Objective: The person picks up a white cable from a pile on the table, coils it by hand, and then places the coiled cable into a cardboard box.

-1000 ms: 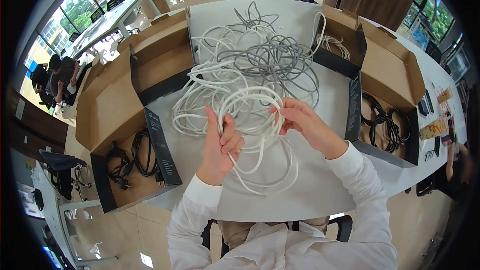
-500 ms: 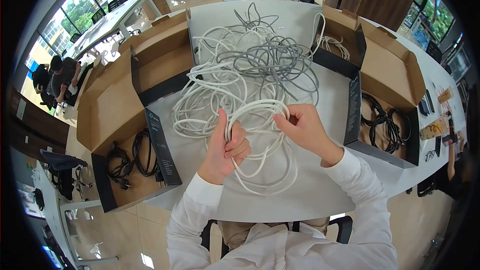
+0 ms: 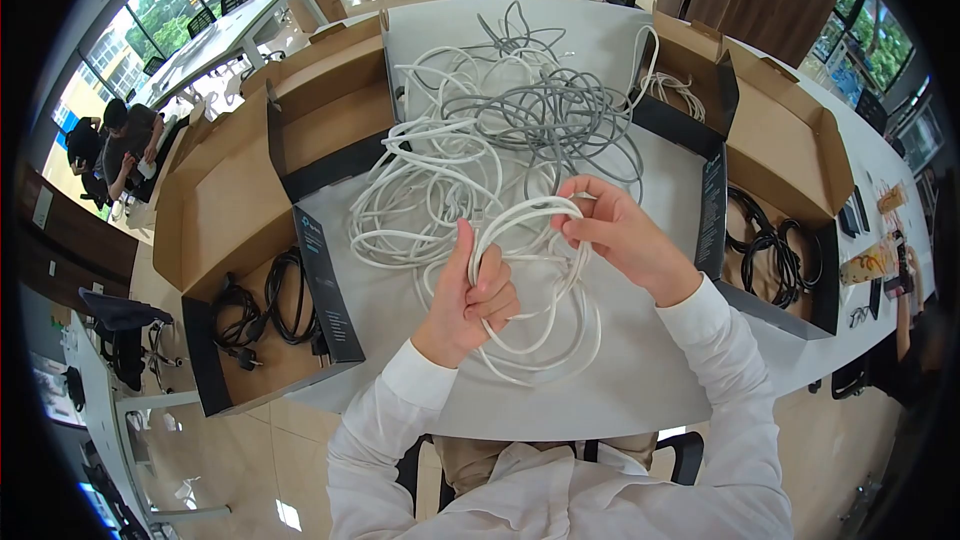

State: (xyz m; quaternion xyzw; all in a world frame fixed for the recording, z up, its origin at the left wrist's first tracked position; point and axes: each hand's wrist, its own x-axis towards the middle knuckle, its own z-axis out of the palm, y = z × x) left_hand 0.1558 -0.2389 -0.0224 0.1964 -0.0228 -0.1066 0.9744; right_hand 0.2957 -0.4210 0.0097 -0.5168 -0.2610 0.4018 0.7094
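Note:
My left hand (image 3: 474,290) is closed around several loops of a white cable (image 3: 530,208), thumb pointing up. On the other side of the same coil, my right hand (image 3: 622,235) pinches the cable between thumb and fingers. The loops hang down over the front of the table. Just beyond my hands lies a loose heap of white cable (image 3: 400,205). Behind it, a tangle of grey cable (image 3: 560,110) spreads toward the table's far side.
A cardboard box (image 3: 345,325) at left holds black power cables (image 3: 285,305). Another box (image 3: 710,230) at right also has black cables (image 3: 770,250). Two more boxes stand behind them, the right one with a whitish cable (image 3: 675,95). A person (image 3: 130,145) sits far left.
My left hand has shifted slightly right with the coil. My right hand has moved a little up and right, its fingers now more raised. The view has shifted slightly.

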